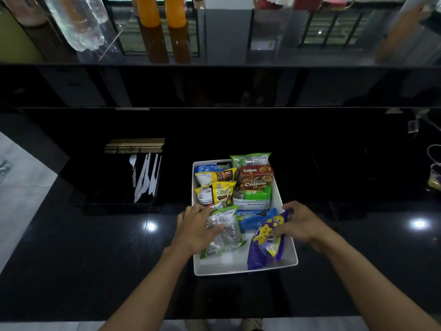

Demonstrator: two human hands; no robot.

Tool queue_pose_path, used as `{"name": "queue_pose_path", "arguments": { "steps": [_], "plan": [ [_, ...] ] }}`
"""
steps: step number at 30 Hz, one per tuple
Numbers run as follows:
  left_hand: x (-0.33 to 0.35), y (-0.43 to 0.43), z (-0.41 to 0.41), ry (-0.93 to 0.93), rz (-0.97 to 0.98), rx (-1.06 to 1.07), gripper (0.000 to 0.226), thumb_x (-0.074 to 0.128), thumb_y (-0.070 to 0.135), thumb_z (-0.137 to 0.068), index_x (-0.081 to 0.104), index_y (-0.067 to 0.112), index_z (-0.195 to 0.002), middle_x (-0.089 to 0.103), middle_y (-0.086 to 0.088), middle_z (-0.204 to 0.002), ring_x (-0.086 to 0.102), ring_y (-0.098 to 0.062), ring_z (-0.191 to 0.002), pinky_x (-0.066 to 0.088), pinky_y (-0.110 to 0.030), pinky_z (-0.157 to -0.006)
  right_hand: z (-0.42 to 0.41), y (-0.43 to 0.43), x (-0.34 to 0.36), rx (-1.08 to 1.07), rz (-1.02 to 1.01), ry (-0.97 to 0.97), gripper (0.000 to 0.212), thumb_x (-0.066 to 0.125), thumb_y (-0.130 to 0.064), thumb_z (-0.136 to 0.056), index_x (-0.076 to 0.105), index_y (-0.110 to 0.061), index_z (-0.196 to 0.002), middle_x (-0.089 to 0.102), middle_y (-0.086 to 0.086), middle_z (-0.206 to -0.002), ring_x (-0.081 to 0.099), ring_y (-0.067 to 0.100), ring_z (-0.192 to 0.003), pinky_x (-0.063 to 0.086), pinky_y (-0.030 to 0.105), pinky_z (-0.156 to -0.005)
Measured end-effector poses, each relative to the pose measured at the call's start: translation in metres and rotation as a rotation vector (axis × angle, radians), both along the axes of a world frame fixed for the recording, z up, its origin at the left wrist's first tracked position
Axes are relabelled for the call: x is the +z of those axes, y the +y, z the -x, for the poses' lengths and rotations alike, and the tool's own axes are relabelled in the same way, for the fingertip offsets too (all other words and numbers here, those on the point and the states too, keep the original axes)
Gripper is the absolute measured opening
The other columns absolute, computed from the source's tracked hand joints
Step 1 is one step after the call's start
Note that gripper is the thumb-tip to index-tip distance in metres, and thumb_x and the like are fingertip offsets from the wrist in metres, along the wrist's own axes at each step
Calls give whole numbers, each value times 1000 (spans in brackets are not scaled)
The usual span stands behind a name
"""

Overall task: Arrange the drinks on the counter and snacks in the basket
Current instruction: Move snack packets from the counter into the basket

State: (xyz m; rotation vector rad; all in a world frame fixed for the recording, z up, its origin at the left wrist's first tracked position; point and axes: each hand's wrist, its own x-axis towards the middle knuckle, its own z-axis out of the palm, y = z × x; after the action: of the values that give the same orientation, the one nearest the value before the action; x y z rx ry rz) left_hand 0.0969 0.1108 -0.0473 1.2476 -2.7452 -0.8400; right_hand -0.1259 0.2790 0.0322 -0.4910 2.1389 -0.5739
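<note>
Snack packets, light, slippery film, crushable: green packet [226,232] gripped by left hand [198,225], purple bag [265,244] pinched by right hand [300,223], both at white basket's [238,273] near end on black surface [95,247]; hold by sealed edges.

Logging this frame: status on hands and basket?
Left hand grips green snack pack inside white basket. Right hand pinches purple snack bag at basket's near right corner. Nothing in the way.
</note>
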Motion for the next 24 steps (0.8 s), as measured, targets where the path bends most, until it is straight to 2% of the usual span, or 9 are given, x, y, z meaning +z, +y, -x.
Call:
{"name": "queue_pose_path", "arguments": {
  "steps": [2, 4, 5, 7, 10, 13, 18, 20, 24],
  "plan": [
    [1, 0, 0, -7, 2, -5, 64, 52, 66, -89, 44, 36, -145, 43, 14, -125, 33, -11, -122, 23, -34, -107, -3, -3, 0, -16, -57, -7, 88, 96, -18, -53, 54, -3, -128, 66, 4, -102, 70, 24, -96, 58, 44, -89],
    [1, 0, 1, -15, 1, -9, 64, 51, 67, -89, 44, 36, -145, 42, 14, -125, 34, -11, -122, 24, -36, -108, -1, -7, 3, -45, -58, -21, 68, 94, -19, -50, 65, 8, -105, 72, 12, -89, 73, 33, -91, 59, 52, -85],
    [1, -1, 1, -17, 1, -11, 64, 51, 67, -89, 44, 36, -145, 42, 14, -124, 34, -11, -123, 24, -36, -108, 2, -10, 6, -44, -59, -14, 57, 94, -20, -50, 68, 6, -94, 74, 15, -84, 74, 34, -88, 59, 54, -82],
    [1, -1, 1, -19, 3, -12, 64, 51, 68, -89, 44, 37, -144, 43, 14, -124, 34, -11, -123, 23, -36, -108, 9, -13, 16, -38, -47, 15, 47, 95, -18, -53, 68, -4, -89, 75, 15, -83, 75, 31, -82, 62, 50, -79],
    [0, -2, 1, -15, 1, -10, 64, 51, 68, -88, 45, 37, -144, 43, 14, -124, 34, -12, -123, 23, -36, -107, 21, -17, 38, 0, 65, 69, 57, 95, -11, -59, 60, -18, -104, 72, 5, -93, 73, 20, -82, 63, 38, -73],
    [-1, -3, 1, -10, -6, -3, 65, 53, 68, -87, 46, 36, -143, 45, 13, -127, 34, -12, -125, 23, -36, -108, 19, -23, 55, 132, 182, 57, 55, 86, -7, -76, 55, -22, -119, 72, -1, -100, 72, 16, -86, 61, 30, -64],
    [-2, -3, 1, -11, -13, -8, 67, 54, 69, -86, 46, 36, -144, 45, 11, -131, 35, -13, -126, 24, -38, -108, -4, -35, 51, 629, 10, 49, 50, 66, -2, -92, 50, -25, -134, 66, 8, -125, 71, 18, -92, 62, 31, -68],
    [-2, -3, 1, -4, -18, -8, 66, 54, 68, -86, 46, 36, -143, 45, 12, -131, 34, -13, -126, 23, -38, -108, -16, -39, 32, 741, -45, 114, 51, 59, -2, -95, 47, -25, -139, 60, 10, -136, 68, 22, -104, 59, 33, -77],
    [0, -3, 0, 8, -39, -2, 65, 57, 68, -85, 46, 39, -142, 46, 13, -133, 35, -12, -127, 24, -38, -109, -33, -30, -13, 835, -107, 277, 65, 48, -5, -96, 28, -28, -153, 41, 9, -152, 39, 26, -138, 38, 35, -110]
  ]
}}
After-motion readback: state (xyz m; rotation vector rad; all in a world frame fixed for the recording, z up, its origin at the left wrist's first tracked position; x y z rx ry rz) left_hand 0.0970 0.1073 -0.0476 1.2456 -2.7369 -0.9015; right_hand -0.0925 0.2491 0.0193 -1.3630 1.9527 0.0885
